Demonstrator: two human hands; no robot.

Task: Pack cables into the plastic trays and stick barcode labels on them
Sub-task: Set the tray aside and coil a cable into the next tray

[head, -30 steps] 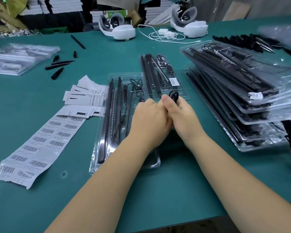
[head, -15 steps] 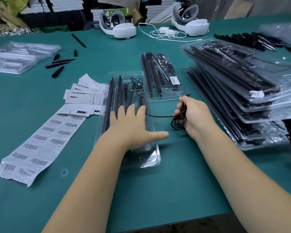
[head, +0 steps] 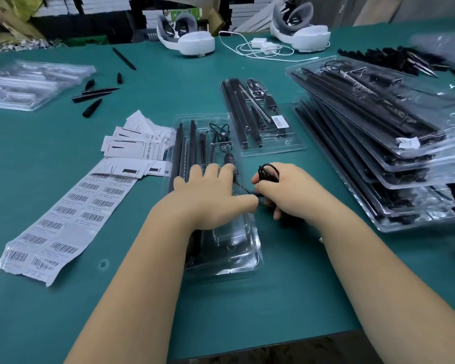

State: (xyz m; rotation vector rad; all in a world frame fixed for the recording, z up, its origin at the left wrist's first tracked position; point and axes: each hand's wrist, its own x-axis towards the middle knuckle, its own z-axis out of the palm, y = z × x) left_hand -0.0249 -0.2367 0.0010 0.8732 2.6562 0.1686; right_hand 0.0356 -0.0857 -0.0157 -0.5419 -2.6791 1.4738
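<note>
Cable [head: 268,172] coil, gripped by the right hand [head: 286,191], has moved closer to the flat, open left hand [head: 210,195] pressing the plastic tray [head: 250,256] (bare tabletop [head: 286,285] lies nearer the body).

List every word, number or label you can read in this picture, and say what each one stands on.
"Grow Light", partly cut off, on a white paper slip left of the near tray.
Barcode label sheet: bars show, digits and words too small to read.
Barcode sticker on the far tray: too small to read.
White tag on the tray stack: blurred.
</note>
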